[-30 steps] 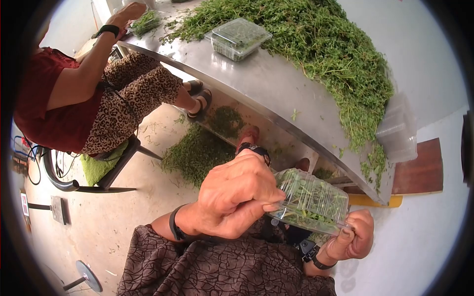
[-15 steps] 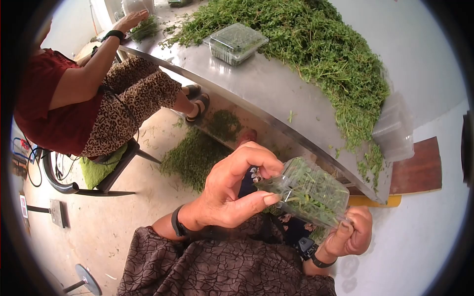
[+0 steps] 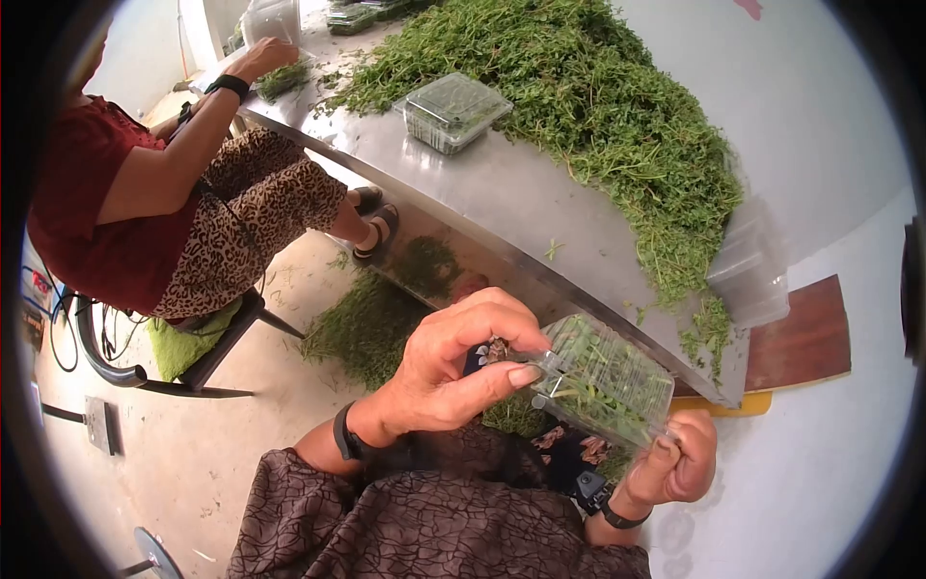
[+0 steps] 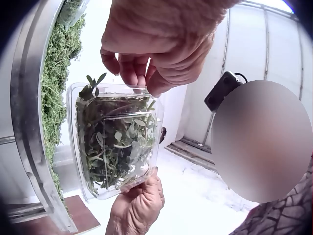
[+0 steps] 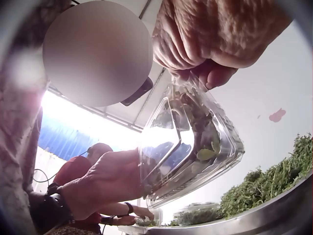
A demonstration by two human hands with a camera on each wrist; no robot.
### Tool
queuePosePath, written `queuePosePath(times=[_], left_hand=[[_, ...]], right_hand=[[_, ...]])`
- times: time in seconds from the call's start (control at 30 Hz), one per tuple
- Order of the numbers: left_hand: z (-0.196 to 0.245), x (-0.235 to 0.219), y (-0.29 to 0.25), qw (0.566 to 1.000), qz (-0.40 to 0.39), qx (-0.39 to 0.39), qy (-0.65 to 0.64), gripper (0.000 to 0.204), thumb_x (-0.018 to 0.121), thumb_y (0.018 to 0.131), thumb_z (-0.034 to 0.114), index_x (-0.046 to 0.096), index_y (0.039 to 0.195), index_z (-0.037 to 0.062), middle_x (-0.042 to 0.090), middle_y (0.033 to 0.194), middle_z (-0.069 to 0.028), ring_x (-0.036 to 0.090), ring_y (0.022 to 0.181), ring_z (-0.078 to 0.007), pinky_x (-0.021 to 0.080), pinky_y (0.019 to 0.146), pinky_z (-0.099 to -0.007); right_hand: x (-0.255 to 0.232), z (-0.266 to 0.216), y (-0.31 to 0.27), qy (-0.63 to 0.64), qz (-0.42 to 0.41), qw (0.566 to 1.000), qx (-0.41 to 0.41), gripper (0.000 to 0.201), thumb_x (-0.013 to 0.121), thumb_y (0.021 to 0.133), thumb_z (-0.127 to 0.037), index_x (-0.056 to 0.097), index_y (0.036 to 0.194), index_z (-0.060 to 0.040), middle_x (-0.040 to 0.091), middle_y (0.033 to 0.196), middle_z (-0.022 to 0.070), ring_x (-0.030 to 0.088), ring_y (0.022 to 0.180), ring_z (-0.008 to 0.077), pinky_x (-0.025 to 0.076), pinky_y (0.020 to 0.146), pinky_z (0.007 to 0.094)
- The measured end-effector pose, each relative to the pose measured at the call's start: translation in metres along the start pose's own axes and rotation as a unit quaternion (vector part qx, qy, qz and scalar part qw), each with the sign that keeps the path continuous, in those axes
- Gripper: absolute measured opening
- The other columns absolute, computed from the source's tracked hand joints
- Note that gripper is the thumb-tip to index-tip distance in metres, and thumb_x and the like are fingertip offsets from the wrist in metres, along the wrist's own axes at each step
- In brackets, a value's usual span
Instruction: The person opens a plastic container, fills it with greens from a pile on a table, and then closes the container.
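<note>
A clear plastic box [image 3: 603,381] full of green sprigs is held over the lap, between both hands. My left hand [image 3: 463,362] pinches the box's left edge with thumb and fingers; in the left wrist view the left hand [image 4: 166,44] is at the top rim, where a sprig [image 4: 96,84] pokes out at the corner. My right hand [image 3: 680,458] grips the opposite end, thumb on the near edge. The right wrist view has the box [image 5: 190,142] tilted, its lid against the leaves.
On the metal table [image 3: 502,198] lie a large heap of greens [image 3: 579,106], a filled box [image 3: 453,111] and stacked empty boxes [image 3: 752,265]. A seated person [image 3: 125,203] works at the far left. More greens [image 3: 362,323] lie on the floor.
The left fingers first spread at the box's left edge, where leaves stuck out, then drew closer together there. The view has shifted, and the other person's hand has moved over their greens.
</note>
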State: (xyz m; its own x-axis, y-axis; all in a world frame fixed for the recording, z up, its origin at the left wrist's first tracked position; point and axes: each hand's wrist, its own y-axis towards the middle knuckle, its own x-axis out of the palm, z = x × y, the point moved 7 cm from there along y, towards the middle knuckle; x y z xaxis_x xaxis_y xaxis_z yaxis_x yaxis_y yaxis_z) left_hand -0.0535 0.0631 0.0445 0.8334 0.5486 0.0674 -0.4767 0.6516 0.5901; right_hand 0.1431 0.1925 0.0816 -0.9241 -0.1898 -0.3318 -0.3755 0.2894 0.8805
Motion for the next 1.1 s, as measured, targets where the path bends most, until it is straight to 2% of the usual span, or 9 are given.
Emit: queuePosePath(times=[0.13, 0.2, 0.4, 0.47, 0.57, 0.83, 0.93, 1.0, 1.1], left_hand=[[0.001, 0.002, 0.006, 0.999, 0.007, 0.030, 0.027, 0.017, 0.065, 0.080, 0.003, 0.062, 0.096, -0.0006, 0.060, 0.094, -0.0100, 0.054, 0.085, -0.0197, 0.043, 0.077, -0.0307], [0.010, 0.001, 0.010, 0.990, 0.048, 0.102, 0.087, 0.016, 0.064, 0.078, -0.002, 0.060, 0.093, 0.0019, 0.060, 0.085, -0.0077, 0.057, 0.075, -0.0208, 0.044, 0.067, -0.0304], [0.011, 0.002, 0.040, 0.978, 0.052, 0.114, 0.168, 0.012, 0.063, 0.078, -0.003, 0.058, 0.088, 0.0011, 0.058, 0.081, -0.0085, 0.056, 0.072, -0.0234, 0.045, 0.067, -0.0324], [0.000, 0.002, 0.052, 0.976, 0.046, 0.131, 0.171, 0.009, 0.063, 0.080, 0.002, 0.058, 0.087, 0.0020, 0.058, 0.083, -0.0074, 0.055, 0.072, -0.0198, 0.044, 0.066, -0.0300], [-0.010, 0.003, 0.068, 0.973, 0.059, 0.129, 0.183, 0.011, 0.064, 0.080, 0.000, 0.057, 0.088, 0.0016, 0.059, 0.083, -0.0075, 0.056, 0.073, -0.0217, 0.045, 0.066, -0.0308], [-0.027, 0.014, 0.087, 0.961, 0.057, 0.161, 0.219, 0.017, 0.064, 0.075, -0.006, 0.056, 0.088, 0.0018, 0.059, 0.083, -0.0091, 0.056, 0.075, -0.0259, 0.045, 0.066, -0.0338], [-0.024, 0.016, 0.090, 0.954, 0.046, 0.168, 0.246, 0.018, 0.064, 0.074, -0.006, 0.056, 0.088, 0.0018, 0.058, 0.083, -0.0092, 0.056, 0.074, -0.0267, 0.045, 0.065, -0.0344], [-0.024, 0.021, 0.091, 0.951, 0.043, 0.167, 0.255, 0.020, 0.064, 0.072, -0.007, 0.055, 0.088, 0.0020, 0.058, 0.082, -0.0091, 0.056, 0.074, -0.0271, 0.044, 0.065, -0.0350], [-0.021, 0.025, 0.091, 0.949, 0.037, 0.175, 0.259, 0.022, 0.065, 0.071, -0.007, 0.055, 0.088, 0.0021, 0.058, 0.082, -0.0091, 0.055, 0.074, -0.0277, 0.044, 0.065, -0.0354]], right_hand=[[0.004, 0.010, 0.005, 0.036, -0.006, 0.999, 0.000, 0.012, 0.061, 0.085, -0.010, 0.054, 0.084, -0.0001, 0.057, 0.069, 0.0119, 0.048, 0.056, 0.0203, 0.038, 0.052, 0.0291], [0.009, 0.018, 0.007, 0.063, -0.014, 0.998, 0.006, 0.010, 0.061, 0.083, -0.007, 0.055, 0.084, 0.0011, 0.058, 0.071, 0.0125, 0.049, 0.057, 0.0206, 0.038, 0.053, 0.0288], [0.026, 0.057, 0.021, 0.103, -0.018, 0.991, 0.089, 0.008, 0.061, 0.084, -0.003, 0.057, 0.086, 0.0027, 0.060, 0.079, 0.0106, 0.051, 0.065, 0.0143, 0.041, 0.059, 0.0235], [0.033, 0.067, 0.027, 0.113, -0.026, 0.988, 0.097, 0.006, 0.060, 0.086, -0.003, 0.057, 0.088, 0.0025, 0.061, 0.082, 0.0084, 0.050, 0.067, 0.0112, 0.041, 0.061, 0.0224], [0.047, 0.094, 0.028, 0.151, -0.059, 0.970, 0.183, 0.010, 0.061, 0.088, -0.004, 0.059, 0.094, 0.0031, 0.062, 0.084, 0.0055, 0.052, 0.071, 0.0089, 0.043, 0.064, 0.0224], [0.072, 0.131, 0.031, 0.122, -0.117, 0.961, 0.217, 0.016, 0.063, 0.085, -0.001, 0.063, 0.101, 0.0016, 0.066, 0.090, 0.0088, 0.061, 0.078, 0.0127, 0.050, 0.071, 0.0266], [0.073, 0.114, 0.055, 0.045, -0.127, 0.982, 0.132, 0.020, 0.066, 0.081, 0.000, 0.063, 0.101, 0.0000, 0.067, 0.094, 0.0114, 0.064, 0.080, 0.0200, 0.052, 0.072, 0.0303], [0.074, 0.085, 0.075, 0.029, -0.121, 0.992, 0.012, 0.024, 0.068, 0.076, 0.001, 0.064, 0.100, -0.0014, 0.067, 0.096, 0.0128, 0.065, 0.083, 0.0277, 0.052, 0.072, 0.0336], [0.084, 0.060, 0.090, 0.019, -0.146, 0.987, -0.056, 0.027, 0.070, 0.071, 0.002, 0.065, 0.098, -0.0019, 0.067, 0.096, 0.0116, 0.064, 0.084, 0.0295, 0.052, 0.071, 0.0345]])
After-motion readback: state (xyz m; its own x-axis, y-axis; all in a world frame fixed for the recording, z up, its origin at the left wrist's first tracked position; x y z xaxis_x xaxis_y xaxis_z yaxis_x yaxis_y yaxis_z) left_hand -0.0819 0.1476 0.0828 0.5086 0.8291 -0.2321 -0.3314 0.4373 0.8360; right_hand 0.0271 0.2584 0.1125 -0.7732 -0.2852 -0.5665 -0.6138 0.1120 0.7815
